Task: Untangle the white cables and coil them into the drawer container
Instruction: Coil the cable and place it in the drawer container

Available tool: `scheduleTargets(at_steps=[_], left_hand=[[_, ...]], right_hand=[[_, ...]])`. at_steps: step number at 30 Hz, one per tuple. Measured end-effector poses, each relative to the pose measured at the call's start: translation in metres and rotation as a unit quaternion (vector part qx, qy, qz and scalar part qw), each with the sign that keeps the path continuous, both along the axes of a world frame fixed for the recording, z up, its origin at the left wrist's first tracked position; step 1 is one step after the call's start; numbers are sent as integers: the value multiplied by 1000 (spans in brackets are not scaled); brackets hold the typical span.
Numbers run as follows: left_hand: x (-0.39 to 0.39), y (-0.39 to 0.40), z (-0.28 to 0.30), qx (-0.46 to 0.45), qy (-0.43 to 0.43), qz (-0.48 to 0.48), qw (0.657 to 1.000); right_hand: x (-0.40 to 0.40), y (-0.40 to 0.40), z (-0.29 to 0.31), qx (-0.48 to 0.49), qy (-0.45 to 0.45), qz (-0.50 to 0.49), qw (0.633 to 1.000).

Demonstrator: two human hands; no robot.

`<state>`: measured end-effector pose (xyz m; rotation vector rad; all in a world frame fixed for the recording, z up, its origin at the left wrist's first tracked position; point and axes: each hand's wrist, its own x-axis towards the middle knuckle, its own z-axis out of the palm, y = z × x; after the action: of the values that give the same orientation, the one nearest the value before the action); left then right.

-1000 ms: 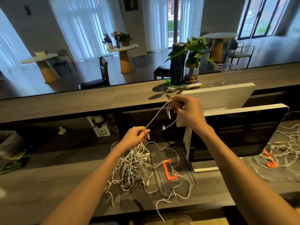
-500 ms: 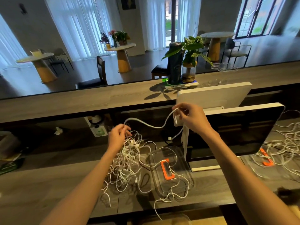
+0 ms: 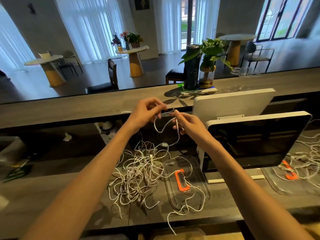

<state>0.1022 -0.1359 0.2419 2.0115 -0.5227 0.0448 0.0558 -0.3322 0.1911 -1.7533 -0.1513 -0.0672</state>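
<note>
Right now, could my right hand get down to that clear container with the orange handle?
Probably yes, once it lets go. The right hand pinches a white cable above the desk, and the clear container lies just below it. Only loose cable strands drape across it; the monitor stands to its right.

1. Two bare forearms are extended forward from the bottom corners and are angled inward.
2. The left hand (image 3: 144, 112) is raised at mid-frame, with its fingers curled and a white cable (image 3: 163, 124) pinched at the fingertips.
3. The right hand (image 3: 189, 123) is held just beside it, slightly lower, with the same cable pinched between thumb and curled fingers.
4. The two hands are almost touching.
</note>
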Motion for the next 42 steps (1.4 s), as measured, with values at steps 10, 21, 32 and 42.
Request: scheduleTargets(at_steps=[10,21,32,42], left_hand=[[-52,7,-59,75,52,-58,994],[-153,55,-160,183,279,-27,942],[-211,65,-221,62,362,-36,929],[-228,31,-244,139,228,77,961]], right_hand=[[-17,14,-19,144,62,-52,986],[-110,-27,-63,-88,105,-7,991],[-191,-84,-216,-275,285,-56,916],[-216,-79,-255,-488,334,29,806]])
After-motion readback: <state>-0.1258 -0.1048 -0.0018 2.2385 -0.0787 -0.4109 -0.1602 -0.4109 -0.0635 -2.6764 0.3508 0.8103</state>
